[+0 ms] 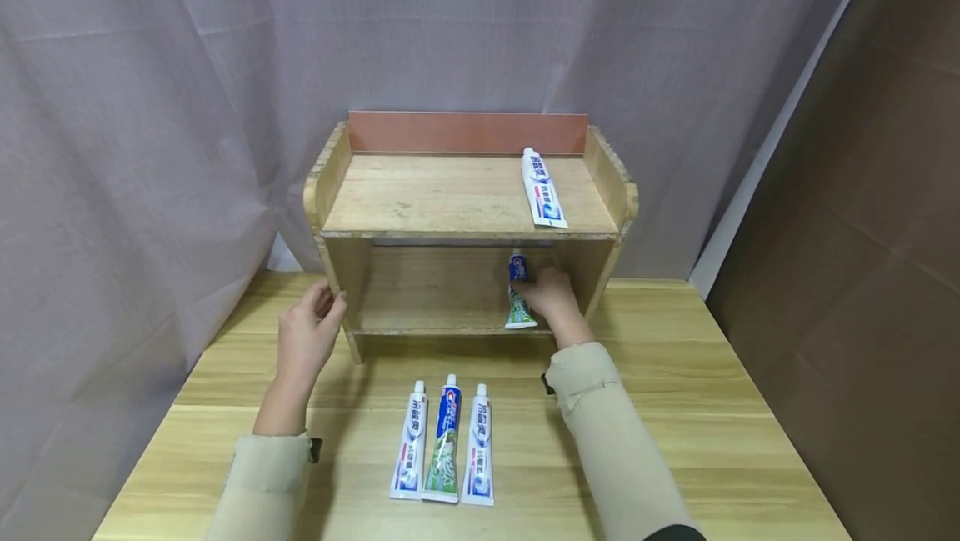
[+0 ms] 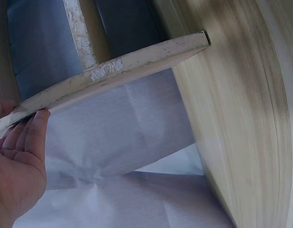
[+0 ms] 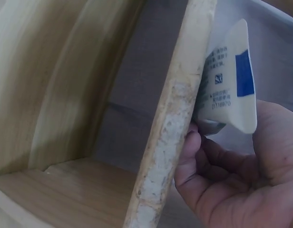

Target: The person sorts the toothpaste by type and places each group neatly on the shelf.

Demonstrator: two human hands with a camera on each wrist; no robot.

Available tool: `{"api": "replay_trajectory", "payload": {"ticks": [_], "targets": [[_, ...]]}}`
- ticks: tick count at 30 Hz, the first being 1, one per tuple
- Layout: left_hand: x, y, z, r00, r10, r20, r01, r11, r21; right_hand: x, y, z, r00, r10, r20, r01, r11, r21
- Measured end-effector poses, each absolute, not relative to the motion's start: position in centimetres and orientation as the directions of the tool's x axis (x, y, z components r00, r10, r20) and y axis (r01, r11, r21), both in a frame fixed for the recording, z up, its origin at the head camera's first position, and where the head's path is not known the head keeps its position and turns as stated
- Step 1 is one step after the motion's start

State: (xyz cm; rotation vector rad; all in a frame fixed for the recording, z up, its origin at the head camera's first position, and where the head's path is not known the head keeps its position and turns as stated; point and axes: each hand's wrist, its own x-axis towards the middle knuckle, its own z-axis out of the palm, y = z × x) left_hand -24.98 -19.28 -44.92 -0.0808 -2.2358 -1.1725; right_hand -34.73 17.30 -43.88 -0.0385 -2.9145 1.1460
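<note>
A wooden two-tier shelf (image 1: 465, 199) stands on the table. My right hand (image 1: 542, 289) reaches into the lower tier and grips a green and blue toothpaste tube (image 1: 517, 295) lying near the tier's front edge. In the right wrist view the tube's flat tail (image 3: 230, 83) sticks out past the board edge (image 3: 170, 133) above my curled fingers (image 3: 208, 161). My left hand (image 1: 324, 305) rests on the shelf's left side wall. Its straight fingers (image 2: 34, 128) touch the board's edge (image 2: 113, 69) and hold nothing.
A white toothpaste tube (image 1: 544, 189) lies on the right of the top tier. Three tubes lie side by side on the table (image 1: 675, 408) in front of me: white (image 1: 410, 441), green (image 1: 444, 445), white (image 1: 478, 448). A grey curtain (image 1: 150, 107) hangs behind.
</note>
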Motion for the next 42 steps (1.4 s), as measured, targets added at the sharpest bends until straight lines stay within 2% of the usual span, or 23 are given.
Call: {"api": "replay_trajectory", "payload": {"ticks": [17, 42], "targets": [[-25.0, -19.2, -45.0, -0.811, -0.229, 0.539, 0.318, 0.6, 0.734, -34.4, 17.4, -44.9, -0.989, 0.005, 0.146, -0.089, 0.774, -0.627], [-24.9, -19.2, -44.8, -0.823, -0.232, 0.519, 0.292, 0.611, 0.736, -33.2, 17.7, -44.9, -0.99, 0.006, 0.139, -0.086, 0.76, -0.644]]}}
